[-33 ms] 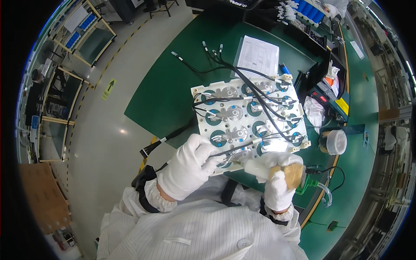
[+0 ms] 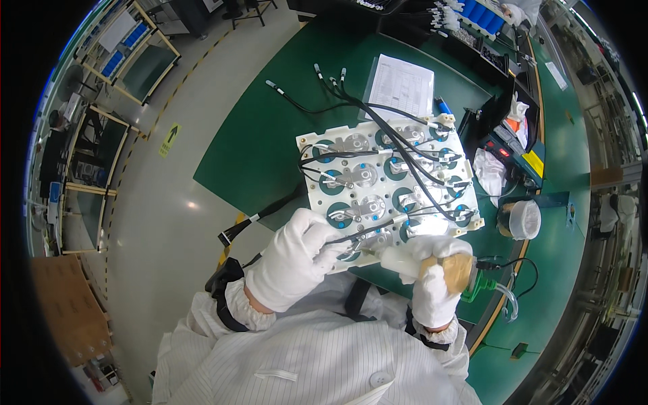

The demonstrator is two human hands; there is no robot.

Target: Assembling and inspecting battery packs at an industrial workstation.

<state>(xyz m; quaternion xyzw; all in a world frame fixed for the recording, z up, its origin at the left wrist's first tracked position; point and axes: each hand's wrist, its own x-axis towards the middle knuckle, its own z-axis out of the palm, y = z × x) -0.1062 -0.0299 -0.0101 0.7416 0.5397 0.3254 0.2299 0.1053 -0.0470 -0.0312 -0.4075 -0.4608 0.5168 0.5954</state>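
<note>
Two gloved hands: left hand (image 2: 291, 260), right hand (image 2: 435, 287). One white fixture plate (image 2: 388, 182). One paper sheet (image 2: 402, 86). One tape roll (image 2: 523, 219). Teal discs on plate: exact count unclear.

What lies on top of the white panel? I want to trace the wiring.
Black cables cross the white panel over round silver parts in teal rings. Both gloved hands cover its near edge, so nothing can be seen there.

White plate (image 2: 388, 185) w/ blk cables (image 2: 405, 145), flat on green bench.
</note>
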